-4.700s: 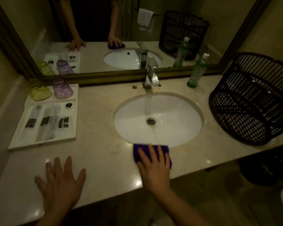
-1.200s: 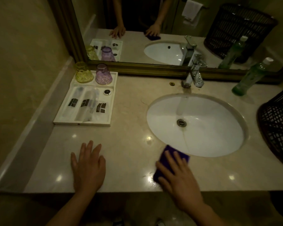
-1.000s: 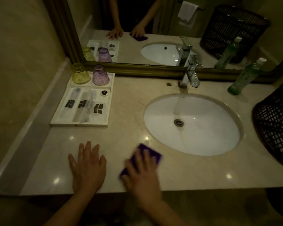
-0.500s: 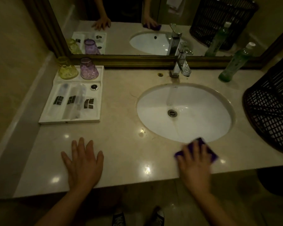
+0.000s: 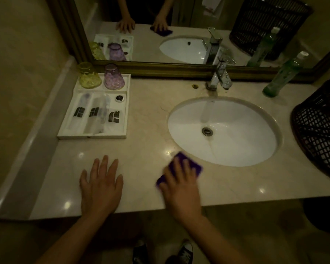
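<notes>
A purple cloth (image 5: 193, 165) lies on the beige marble counter (image 5: 147, 115) at the front left rim of the white oval sink (image 5: 236, 130). My right hand (image 5: 179, 183) lies flat on the cloth with straight fingers, pressing it against the counter and covering most of it. My left hand (image 5: 101, 185) rests flat on the counter's front edge, fingers spread, holding nothing.
A white tray (image 5: 122, 134) at the back left holds wrapped toiletries, a yellow glass (image 5: 88, 77) and a purple glass (image 5: 113, 77). A chrome tap (image 5: 218, 77) stands behind the sink. A green bottle (image 5: 282, 77) and a dark wicker basket (image 5: 320, 130) stand on the right.
My right hand has slid the purple cloth leftward along the counter's front, from the sink's front right rim to its front left rim. My left hand has stayed put.
</notes>
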Available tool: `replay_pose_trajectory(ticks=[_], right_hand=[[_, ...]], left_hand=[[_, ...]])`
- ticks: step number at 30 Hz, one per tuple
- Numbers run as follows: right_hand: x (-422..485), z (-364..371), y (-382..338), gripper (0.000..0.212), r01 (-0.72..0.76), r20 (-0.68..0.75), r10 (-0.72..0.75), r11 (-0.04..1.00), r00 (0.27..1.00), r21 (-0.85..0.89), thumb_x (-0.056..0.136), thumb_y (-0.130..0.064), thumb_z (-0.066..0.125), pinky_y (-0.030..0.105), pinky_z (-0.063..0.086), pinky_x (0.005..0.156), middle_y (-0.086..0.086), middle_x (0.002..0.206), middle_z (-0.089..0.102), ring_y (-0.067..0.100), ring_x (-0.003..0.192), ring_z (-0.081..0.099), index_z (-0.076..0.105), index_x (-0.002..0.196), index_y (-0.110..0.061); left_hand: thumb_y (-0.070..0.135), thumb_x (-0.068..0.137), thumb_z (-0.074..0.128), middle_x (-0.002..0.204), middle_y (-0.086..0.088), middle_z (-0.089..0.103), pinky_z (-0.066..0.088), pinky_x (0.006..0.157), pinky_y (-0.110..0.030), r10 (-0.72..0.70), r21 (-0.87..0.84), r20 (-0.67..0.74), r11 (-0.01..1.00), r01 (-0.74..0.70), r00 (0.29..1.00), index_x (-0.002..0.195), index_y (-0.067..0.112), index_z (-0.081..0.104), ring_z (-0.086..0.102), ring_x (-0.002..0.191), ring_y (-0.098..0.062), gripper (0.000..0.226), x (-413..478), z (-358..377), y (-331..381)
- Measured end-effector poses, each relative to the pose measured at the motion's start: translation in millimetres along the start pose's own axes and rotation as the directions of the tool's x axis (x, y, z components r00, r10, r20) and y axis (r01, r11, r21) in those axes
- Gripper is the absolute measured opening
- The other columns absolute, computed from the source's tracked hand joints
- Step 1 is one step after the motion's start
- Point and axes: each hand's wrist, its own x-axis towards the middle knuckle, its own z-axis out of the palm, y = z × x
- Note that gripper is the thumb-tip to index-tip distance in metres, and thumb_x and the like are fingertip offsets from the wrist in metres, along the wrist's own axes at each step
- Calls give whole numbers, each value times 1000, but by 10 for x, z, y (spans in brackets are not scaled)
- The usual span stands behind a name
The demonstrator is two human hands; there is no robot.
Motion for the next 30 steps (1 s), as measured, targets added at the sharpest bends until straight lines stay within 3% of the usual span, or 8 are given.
replay_pose_trajectory(ticks=[3,11,16,19,21,22,26,30], right_hand=[[-267,27,-41,51,343,71,-341,939,938,-29,100,-57,31,56,22,118,3,160,27,33,148,22,41,146,-34],[-303,-158,906,54,-364,-29,364,931,931,-29,97,-46,32,53,31,113,14,150,44,37,142,33,63,130,-15],[-71,-168,-331,37,38,-68,-21,967,997,253,93,-42,44,38,45,98,0,120,70,23,114,64,74,102,-22],[247,-516,-295,28,-259,-40,415,639,909,724,102,-34,40,21,51,68,-4,86,69,16,79,65,65,91,-29],[341,-772,62,34,-400,123,647,302,753,865,104,-36,37,25,48,58,1,80,63,19,74,61,60,83,-23],[320,-857,276,37,-412,141,661,274,737,869,104,-40,37,29,48,54,3,79,63,21,70,61,60,83,-21],[-12,-659,763,38,-449,85,467,760,880,469,100,-47,34,34,51,80,1,112,69,20,101,63,60,119,-27],[-330,-231,354,67,-179,106,168,978,980,109,93,-64,39,46,29,113,-6,159,29,24,144,28,32,150,-30]], left_hand=[[48,93,20,157,-6,29,15,113,-54,22,20,3,1000,-22,1000,146,27,36,20,145,-25,60,-11,22,-24],[48,93,22,156,-9,32,14,112,-55,39,-4,-19,999,-39,999,145,24,39,23,144,-28,61,-1,45,-24],[52,92,18,158,-8,27,12,114,-55,38,9,8,999,-38,999,147,25,34,19,146,-27,63,2,47,-53],[52,91,19,158,-7,27,13,114,-55,31,8,12,999,-31,999,147,26,36,20,146,-27,64,14,56,-70],[52,91,20,158,-7,28,14,114,-55,33,4,14,999,-33,999,146,26,37,21,145,-27,63,12,60,-62],[52,91,21,157,-7,29,14,113,-55,33,2,9,999,-33,999,146,26,37,21,145,-27,63,9,58,-59],[50,91,24,156,-9,32,15,113,-56,39,-15,-9,999,-39,999,145,24,41,24,144,-29,62,7,58,-52],[51,91,22,156,-9,31,15,113,-56,37,6,-5,999,-37,999,145,24,39,23,145,-29,63,4,54,-46]])
